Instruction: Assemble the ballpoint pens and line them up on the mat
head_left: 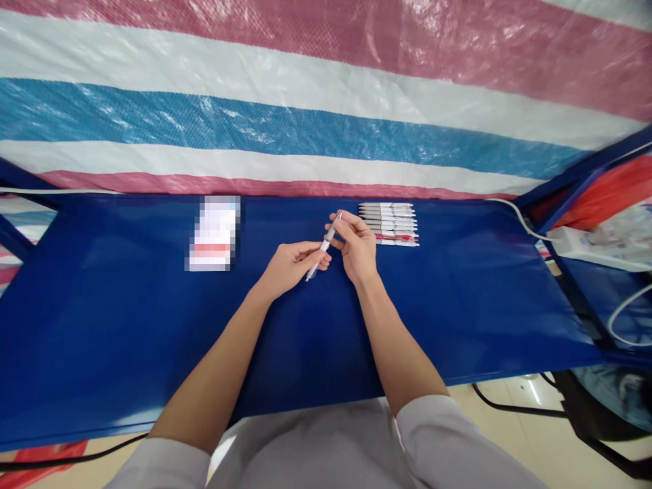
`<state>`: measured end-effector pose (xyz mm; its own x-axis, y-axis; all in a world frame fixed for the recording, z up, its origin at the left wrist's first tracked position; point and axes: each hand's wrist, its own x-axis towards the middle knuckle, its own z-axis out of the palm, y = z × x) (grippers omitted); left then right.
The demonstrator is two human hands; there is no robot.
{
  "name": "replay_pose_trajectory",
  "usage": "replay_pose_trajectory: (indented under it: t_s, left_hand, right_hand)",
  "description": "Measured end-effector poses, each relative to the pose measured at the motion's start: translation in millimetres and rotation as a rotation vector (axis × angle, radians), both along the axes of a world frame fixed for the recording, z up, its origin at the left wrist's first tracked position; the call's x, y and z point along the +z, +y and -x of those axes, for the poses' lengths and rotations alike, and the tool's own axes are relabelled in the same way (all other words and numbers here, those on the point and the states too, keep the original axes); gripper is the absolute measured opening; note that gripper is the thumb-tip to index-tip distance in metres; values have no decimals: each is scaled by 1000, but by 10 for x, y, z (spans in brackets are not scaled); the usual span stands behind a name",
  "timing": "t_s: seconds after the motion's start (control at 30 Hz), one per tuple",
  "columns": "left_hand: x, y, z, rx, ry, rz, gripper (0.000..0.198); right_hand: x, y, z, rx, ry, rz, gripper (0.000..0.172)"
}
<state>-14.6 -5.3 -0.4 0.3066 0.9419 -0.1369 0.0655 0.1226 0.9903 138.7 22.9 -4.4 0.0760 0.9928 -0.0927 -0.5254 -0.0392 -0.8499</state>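
Observation:
Between my two hands is a white pen [324, 245] with a grey grip, held at a slant above the blue table. My left hand [294, 267] pinches its lower white barrel between thumb and fingers. The fingers of my right hand [358, 248] close on the pen's upper end, near the tip. To the right, behind my right hand, several pens [390, 221] lie side by side in a stack of rows. Most are white and grey; one near the front has red on it.
A pixelated white rectangle [214, 234] lies at the back left of the blue table [127, 339]. Striped plastic sheeting [326, 129] hangs along the rear edge. At the right, a white power strip [601, 248] with a cable sits beside the blue frame.

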Motion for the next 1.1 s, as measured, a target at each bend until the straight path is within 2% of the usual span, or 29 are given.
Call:
replay_pose_trajectory:
  t_s: [0.1, 0.17, 0.43, 0.5, 0.67, 0.73, 0.97, 1.1]
  left_hand:
    - [4, 5, 27, -92, -90, 81, 43]
    - [0, 9, 35, -105, -110, 102, 43]
    - [-44, 0, -5, 36, 108, -40, 39]
    - [-36, -4, 4, 40, 100, -35, 37]
    - [6, -17, 56, -145, -142, 172, 39]
    - [20, -20, 60, -170, -172, 215, 39]
    - [52, -19, 18, 3, -30, 76, 41]
    - [52, -19, 31, -41, -6, 52, 38]
  right_hand:
    - [11, -4, 4, 11, -38, 5, 26]
    - [16, -2, 4, 14, -42, 14, 26]
    - [2, 13, 5, -53, -58, 43, 26]
    - [3, 5, 2, -44, -69, 35, 27]
    - [34, -28, -11, 48, 19, 8, 22]
    - [42, -34, -16, 77, 45, 3, 21]
    - [13, -6, -21, 41, 35, 1, 23]
    - [-7, 0, -11, -2, -1, -4, 25]
